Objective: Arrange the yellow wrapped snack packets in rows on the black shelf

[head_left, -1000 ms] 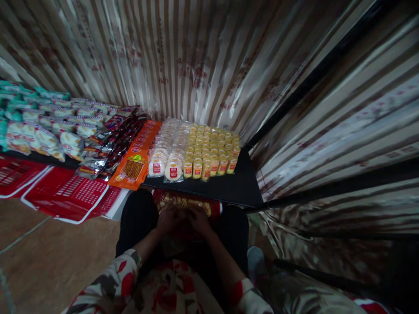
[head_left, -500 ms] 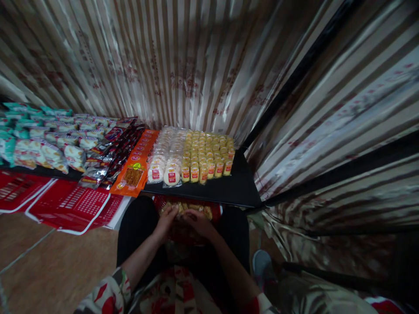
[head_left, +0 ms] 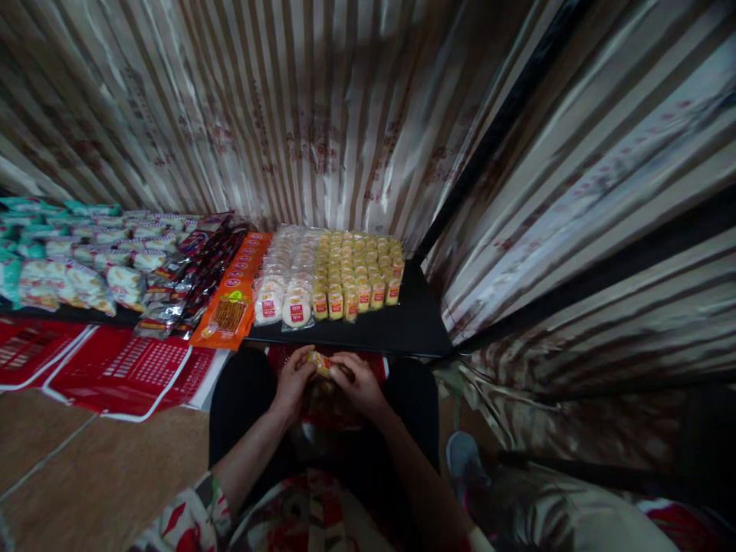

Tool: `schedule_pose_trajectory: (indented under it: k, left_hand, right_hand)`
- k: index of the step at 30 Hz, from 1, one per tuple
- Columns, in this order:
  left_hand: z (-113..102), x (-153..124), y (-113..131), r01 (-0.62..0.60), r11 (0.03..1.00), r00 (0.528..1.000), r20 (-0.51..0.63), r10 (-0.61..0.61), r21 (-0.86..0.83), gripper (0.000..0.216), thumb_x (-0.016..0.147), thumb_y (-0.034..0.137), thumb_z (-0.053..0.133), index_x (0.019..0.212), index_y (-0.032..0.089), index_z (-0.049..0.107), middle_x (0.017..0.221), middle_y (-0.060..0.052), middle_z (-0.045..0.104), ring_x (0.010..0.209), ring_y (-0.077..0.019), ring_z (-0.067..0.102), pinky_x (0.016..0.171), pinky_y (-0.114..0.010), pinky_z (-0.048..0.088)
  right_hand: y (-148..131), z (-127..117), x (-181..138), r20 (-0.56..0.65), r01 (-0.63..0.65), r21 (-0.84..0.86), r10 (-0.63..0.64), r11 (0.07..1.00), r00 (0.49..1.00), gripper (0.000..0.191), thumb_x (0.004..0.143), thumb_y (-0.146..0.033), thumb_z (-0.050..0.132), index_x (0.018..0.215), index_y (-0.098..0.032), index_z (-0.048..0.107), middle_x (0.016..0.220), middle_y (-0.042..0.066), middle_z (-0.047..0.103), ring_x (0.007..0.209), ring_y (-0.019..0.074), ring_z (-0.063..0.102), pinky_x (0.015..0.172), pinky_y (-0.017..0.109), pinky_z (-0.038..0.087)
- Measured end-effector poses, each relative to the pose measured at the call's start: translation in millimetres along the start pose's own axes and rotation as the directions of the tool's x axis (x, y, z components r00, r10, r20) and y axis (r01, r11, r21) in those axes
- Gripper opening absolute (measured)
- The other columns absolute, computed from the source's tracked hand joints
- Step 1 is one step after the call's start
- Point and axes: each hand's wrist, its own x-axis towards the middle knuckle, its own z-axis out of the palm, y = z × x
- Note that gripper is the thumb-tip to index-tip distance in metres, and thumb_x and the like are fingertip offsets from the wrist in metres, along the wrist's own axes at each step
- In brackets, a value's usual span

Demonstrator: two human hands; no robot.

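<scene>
Between my knees, my left hand [head_left: 294,382] and my right hand [head_left: 361,385] are closed on a small yellow wrapped snack packet [head_left: 319,363], one at each end. Below them sits a red container [head_left: 376,364], with golden-brown packets dimly visible inside; my hands hide much of it. Just beyond, on the black table [head_left: 422,310], stand rows of small yellow snack packets [head_left: 352,295]. To their left lie rows of round white wrapped crackers [head_left: 297,308].
Further left on the table are an orange pretzel-stick bag [head_left: 230,307], dark red packets [head_left: 201,268] and green-and-white packets [head_left: 86,284]. Red bags [head_left: 120,368] hang below the table edge. A striped curtain [head_left: 322,100] stands behind. Another person's shoe [head_left: 463,460] is at the right.
Both hands have lifted slightly out of the red container, and a yellow snack packet now shows between their fingers. The view has shifted a little to the right.
</scene>
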Motion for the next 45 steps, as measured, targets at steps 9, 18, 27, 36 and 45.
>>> schedule_pose_trajectory:
  k: [9, 18, 27, 36, 45]
  left_hand:
    - [8, -6, 18, 0.047, 0.997, 0.991, 0.12, -0.054, 0.06, 0.052, 0.054, 0.012, 0.06, 0.105, 0.018, 0.06, 0.108, -0.007, 0.064, 0.084, -0.0154, 0.061, 0.073, -0.025, 0.048]
    - [32, 7, 1, -0.081, 0.974, 0.995, 0.066, 0.069, 0.213, 0.038, 0.058, 0.031, 0.072, 0.089, 0.014, 0.059, 0.076, -0.003, 0.064, 0.065, -0.0113, 0.059, 0.063, -0.022, 0.047]
    - [66, 9, 0, -0.351, 0.781, 0.936, 0.166, 0.31, 0.516, 0.025, 0.072, 0.03, 0.058, 0.093, 0.016, 0.06, 0.088, -0.005, 0.062, 0.078, -0.0141, 0.059, 0.073, -0.027, 0.048]
    - [119, -4, 13, -0.573, 0.572, 0.818, 0.447, 0.362, 0.587, 0.025, 0.08, 0.016, 0.042, 0.096, 0.019, 0.061, 0.105, -0.006, 0.059, 0.097, -0.0145, 0.056, 0.081, -0.026, 0.049]
    - [171, 14, -13, -0.514, 0.647, 0.846, 0.46, 0.27, 0.564, 0.032, 0.079, 0.02, 0.045, 0.106, 0.022, 0.061, 0.127, -0.006, 0.052, 0.117, -0.0183, 0.049, 0.092, -0.03, 0.047]
  right_hand:
    - [17, -7, 2, 0.005, -0.199, 0.354, 0.211, 0.914, 0.978, 0.039, 0.067, -0.037, 0.065, 0.103, -0.022, 0.063, 0.109, 0.007, 0.064, 0.099, 0.0209, 0.06, 0.089, 0.038, 0.048]
    - [5, -24, -1, 0.141, -0.262, 0.463, 0.221, 0.847, 0.965, 0.039, 0.063, -0.04, 0.071, 0.096, -0.02, 0.065, 0.084, 0.003, 0.069, 0.075, 0.0161, 0.063, 0.075, 0.031, 0.05]
    - [-1, -60, 1, 0.035, -0.211, 0.56, 0.232, 0.801, 0.972, 0.039, 0.061, -0.043, 0.073, 0.091, -0.02, 0.066, 0.085, 0.003, 0.069, 0.078, 0.0172, 0.063, 0.077, 0.03, 0.049]
    - [7, -105, 20, -0.234, -0.117, 0.539, 0.282, 0.834, 0.93, 0.045, 0.061, -0.047, 0.072, 0.095, -0.02, 0.066, 0.089, 0.005, 0.069, 0.079, 0.0187, 0.063, 0.076, 0.032, 0.049]
    - [39, -143, 39, -0.368, -0.087, 0.436, 0.266, 0.896, 0.891, 0.051, 0.06, -0.044, 0.07, 0.104, -0.02, 0.06, 0.089, 0.005, 0.066, 0.083, 0.0193, 0.061, 0.079, 0.034, 0.049]
